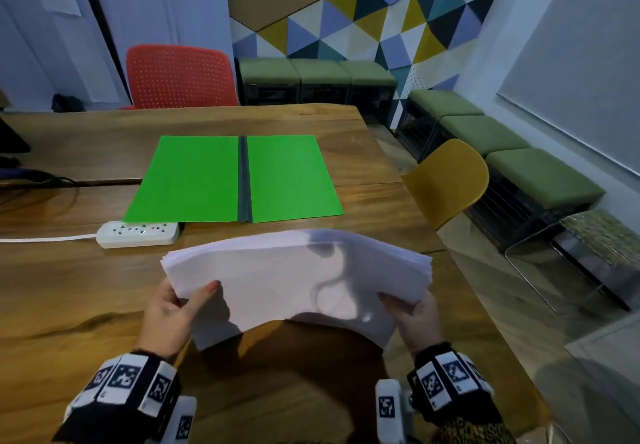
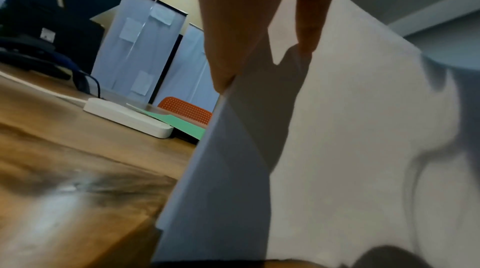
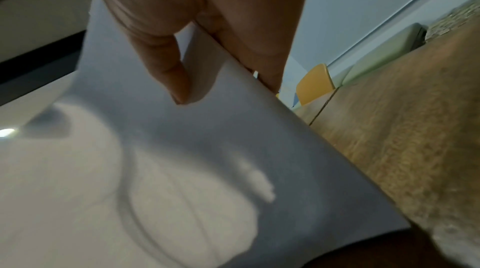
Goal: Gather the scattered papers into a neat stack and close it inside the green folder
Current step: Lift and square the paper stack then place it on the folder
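A white stack of papers (image 1: 298,281) is held up off the wooden table (image 1: 86,305), bowed upward in the middle. My left hand (image 1: 176,308) grips its left edge, thumb on top. My right hand (image 1: 415,315) grips the right edge the same way. The left wrist view shows my left hand (image 2: 233,46) pinching the papers (image 2: 337,149); the right wrist view shows my right hand (image 3: 194,42) pinching the papers (image 3: 155,169). The green folder (image 1: 194,180) lies open and flat farther back, its dark spine in the middle, nothing on it.
A white power strip (image 1: 138,234) with its cord lies just in front of the folder's left corner. A red chair (image 1: 178,76) stands behind the table and a yellow chair (image 1: 450,180) at its right edge. Dark cables lie at the far left.
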